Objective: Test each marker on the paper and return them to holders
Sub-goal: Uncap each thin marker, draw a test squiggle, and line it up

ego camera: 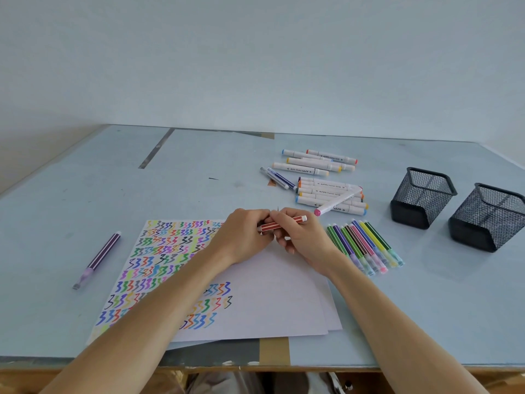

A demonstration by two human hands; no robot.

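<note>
Your left hand (244, 234) and right hand (301, 237) meet above the top edge of the white sheet of paper (255, 302), and both curl their fingers round one slim red marker with white stripes (284, 223), which lies nearly level between them. The paper's left half is covered with coloured zigzag strokes. At nine o'clock from the paper a purple striped marker (98, 258) lies alone on the pale blue table (85, 189). At three o'clock from your hands a row of slim coloured markers (365, 245) lies side by side. At one o'clock a loose heap of thick white markers (326, 183) rests. Further right, two black wire-mesh holders (423, 199) stand upright, just beside each other.
</note>
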